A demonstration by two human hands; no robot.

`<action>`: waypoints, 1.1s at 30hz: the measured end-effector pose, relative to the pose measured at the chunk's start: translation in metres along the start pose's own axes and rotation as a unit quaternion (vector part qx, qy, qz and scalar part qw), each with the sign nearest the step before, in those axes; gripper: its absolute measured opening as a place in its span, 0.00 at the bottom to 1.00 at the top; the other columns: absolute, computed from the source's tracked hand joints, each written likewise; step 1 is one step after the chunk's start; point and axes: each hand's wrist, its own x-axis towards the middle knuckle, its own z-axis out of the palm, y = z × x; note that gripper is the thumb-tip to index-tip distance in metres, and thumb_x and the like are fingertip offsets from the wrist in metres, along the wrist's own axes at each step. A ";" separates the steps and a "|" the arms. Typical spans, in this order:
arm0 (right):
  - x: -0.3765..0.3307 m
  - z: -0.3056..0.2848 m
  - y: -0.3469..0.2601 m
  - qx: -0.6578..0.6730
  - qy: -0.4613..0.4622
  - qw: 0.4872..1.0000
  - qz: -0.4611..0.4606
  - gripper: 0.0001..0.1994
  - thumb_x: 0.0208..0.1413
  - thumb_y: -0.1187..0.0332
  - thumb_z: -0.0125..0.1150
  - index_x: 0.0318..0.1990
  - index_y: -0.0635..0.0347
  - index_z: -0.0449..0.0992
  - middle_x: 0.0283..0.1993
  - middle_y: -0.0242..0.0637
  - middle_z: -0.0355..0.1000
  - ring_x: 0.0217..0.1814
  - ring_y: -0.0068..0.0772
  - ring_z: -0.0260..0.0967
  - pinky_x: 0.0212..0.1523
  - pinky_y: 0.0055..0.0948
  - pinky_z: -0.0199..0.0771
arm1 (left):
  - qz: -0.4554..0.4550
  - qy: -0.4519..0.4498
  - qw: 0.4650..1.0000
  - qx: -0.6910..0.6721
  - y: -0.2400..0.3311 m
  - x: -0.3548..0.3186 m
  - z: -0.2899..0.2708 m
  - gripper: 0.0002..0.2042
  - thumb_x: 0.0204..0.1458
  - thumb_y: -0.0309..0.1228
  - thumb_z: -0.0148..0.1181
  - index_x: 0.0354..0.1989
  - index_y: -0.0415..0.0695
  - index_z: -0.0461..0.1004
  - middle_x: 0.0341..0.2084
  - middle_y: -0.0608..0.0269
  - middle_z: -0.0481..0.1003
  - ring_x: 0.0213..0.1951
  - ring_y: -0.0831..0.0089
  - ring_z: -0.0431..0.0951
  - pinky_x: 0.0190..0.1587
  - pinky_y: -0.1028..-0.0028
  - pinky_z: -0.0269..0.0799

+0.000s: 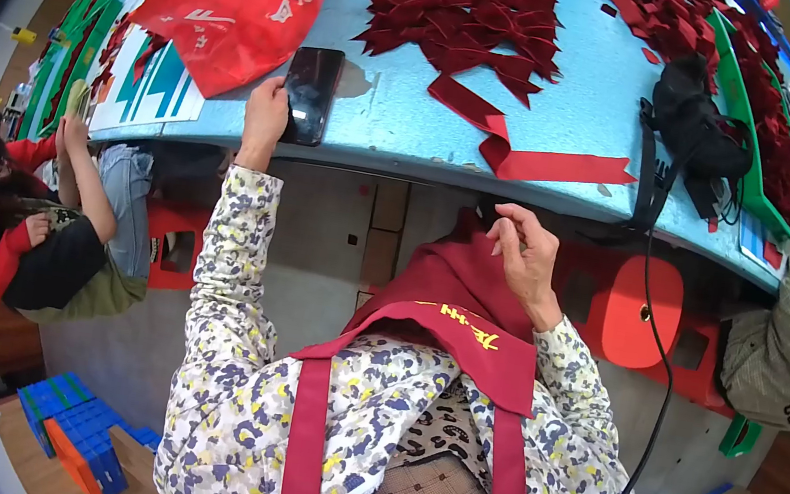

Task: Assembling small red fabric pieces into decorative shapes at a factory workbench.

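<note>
My left hand (pixel 266 115) is at the table's near edge, its fingers closed on the left side of a black smartphone (pixel 310 97) lying on the tabletop with its screen dark. My right hand (pixel 527 258) hovers just off the table edge, above my dark red apron (pixel 460 287). Its fingers are loosely bent and apart, with nothing visible in them. Beyond it, a long red ribbon strip (pixel 568 168) with a notched end lies folded on the table. Farther back, many dark red ribbon pieces (pixel 464 9) are laid in overlapping rows.
A red plastic bag (pixel 236 12) lies left of the phone on the blue table (pixel 371 132). To the right are a black bag (pixel 690 127), a hanging cable (pixel 657 335) and a green tray (pixel 740 93) of red pieces. Red stools (pixel 643 312) stand below; people sit on both sides.
</note>
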 end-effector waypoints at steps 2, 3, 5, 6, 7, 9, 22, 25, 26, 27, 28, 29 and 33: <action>0.004 -0.018 0.000 -0.013 0.033 0.999 -0.018 0.09 0.60 0.74 0.48 0.44 0.68 0.71 0.26 0.35 0.71 0.21 0.16 0.65 0.23 0.14 0.65 | 0.011 -0.001 0.998 0.061 0.029 -0.009 0.003 0.12 0.51 0.27 0.51 0.42 0.39 0.75 0.41 0.46 0.74 0.46 0.53 0.73 0.47 0.64 0.66; 0.007 -0.026 0.000 -0.019 0.048 0.998 -0.028 0.09 0.60 0.74 0.47 0.44 0.68 0.71 0.26 0.34 0.71 0.21 0.15 0.65 0.23 0.14 0.65 | 0.015 0.001 0.996 0.092 0.036 -0.011 0.005 0.11 0.49 0.25 0.52 0.41 0.37 0.75 0.41 0.45 0.73 0.47 0.51 0.71 0.47 0.63 0.66; 0.010 -0.042 0.000 -0.019 0.064 0.997 -0.026 0.09 0.59 0.75 0.48 0.44 0.69 0.71 0.26 0.34 0.71 0.21 0.15 0.64 0.23 0.14 0.65 | 0.068 0.029 0.989 0.126 0.036 -0.008 0.012 0.11 0.49 0.25 0.52 0.41 0.36 0.74 0.38 0.45 0.74 0.44 0.51 0.72 0.45 0.63 0.66; 0.012 -0.049 0.000 -0.019 0.078 0.996 -0.024 0.09 0.59 0.75 0.48 0.43 0.69 0.71 0.26 0.34 0.71 0.21 0.14 0.64 0.23 0.14 0.65 | 0.119 0.057 0.978 0.160 0.037 -0.008 0.013 0.12 0.49 0.25 0.51 0.41 0.35 0.73 0.34 0.46 0.75 0.41 0.52 0.74 0.44 0.62 0.67; 0.014 -0.056 0.001 -0.019 0.093 0.995 -0.022 0.08 0.59 0.75 0.49 0.43 0.69 0.71 0.26 0.34 0.71 0.22 0.14 0.64 0.23 0.14 0.65 | 0.169 0.086 0.963 0.193 0.038 -0.007 0.014 0.12 0.49 0.25 0.51 0.41 0.34 0.73 0.31 0.46 0.75 0.38 0.52 0.75 0.42 0.62 0.68; 0.018 -0.067 0.003 -0.035 0.104 0.994 -0.031 0.09 0.59 0.75 0.49 0.43 0.69 0.71 0.26 0.34 0.71 0.22 0.14 0.64 0.23 0.14 0.65 | 0.199 0.111 0.956 0.186 0.037 -0.009 0.019 0.11 0.49 0.25 0.51 0.40 0.34 0.73 0.30 0.47 0.75 0.36 0.53 0.75 0.40 0.62 0.68; 0.062 -0.110 0.001 -0.393 0.138 0.894 -0.164 0.11 0.53 0.78 0.53 0.44 0.64 0.72 0.41 0.41 0.72 0.44 0.40 0.70 0.43 0.31 0.71 | 0.111 -0.079 0.984 0.117 0.167 -0.012 0.119 0.17 0.48 0.43 0.59 0.29 0.38 0.77 0.22 0.51 0.75 0.28 0.57 0.77 0.30 0.65 0.69; 0.073 -0.123 0.005 -0.438 0.102 0.876 -0.174 0.12 0.52 0.77 0.53 0.45 0.63 0.72 0.46 0.42 0.71 0.50 0.43 0.67 0.48 0.34 0.68 | 0.115 -0.095 0.979 0.136 0.175 -0.008 0.133 0.16 0.47 0.43 0.60 0.27 0.39 0.78 0.21 0.52 0.76 0.28 0.57 0.77 0.30 0.65 0.69; 0.076 -0.126 0.006 -0.451 0.082 0.872 -0.172 0.12 0.53 0.76 0.53 0.46 0.62 0.72 0.47 0.41 0.70 0.52 0.42 0.66 0.50 0.34 0.67 | 0.127 -0.097 0.978 0.134 0.177 -0.007 0.135 0.16 0.46 0.42 0.61 0.26 0.39 0.78 0.21 0.53 0.76 0.27 0.57 0.77 0.30 0.65 0.68; 0.079 -0.129 0.007 -0.464 0.062 0.867 -0.170 0.12 0.53 0.75 0.53 0.47 0.61 0.72 0.49 0.41 0.69 0.54 0.42 0.64 0.53 0.35 0.65 | 0.138 -0.098 0.977 0.133 0.178 -0.006 0.137 0.15 0.45 0.42 0.62 0.26 0.39 0.78 0.20 0.53 0.76 0.27 0.58 0.77 0.30 0.64 0.68; 0.081 -0.131 0.007 -0.463 0.062 0.868 -0.169 0.12 0.53 0.75 0.53 0.47 0.61 0.72 0.49 0.41 0.69 0.54 0.42 0.64 0.53 0.35 0.65 | 0.138 -0.099 0.976 0.134 0.179 -0.005 0.140 0.15 0.45 0.42 0.62 0.26 0.39 0.78 0.20 0.53 0.76 0.27 0.58 0.77 0.30 0.64 0.68; 0.083 -0.132 0.005 -0.473 0.056 0.863 -0.169 0.13 0.53 0.75 0.53 0.47 0.61 0.72 0.49 0.41 0.69 0.54 0.41 0.64 0.53 0.34 0.65 | 0.132 -0.103 0.978 0.127 0.180 -0.003 0.142 0.14 0.45 0.41 0.63 0.25 0.39 0.78 0.19 0.54 0.76 0.26 0.60 0.77 0.29 0.65 0.68; 0.089 -0.132 0.002 -0.496 0.045 0.851 -0.166 0.13 0.52 0.74 0.54 0.46 0.59 0.72 0.45 0.40 0.69 0.52 0.39 0.64 0.51 0.34 0.64 | 0.117 -0.118 0.982 0.085 0.176 -0.001 0.139 0.12 0.43 0.37 0.65 0.24 0.39 0.77 0.18 0.58 0.75 0.24 0.67 0.76 0.28 0.69 0.68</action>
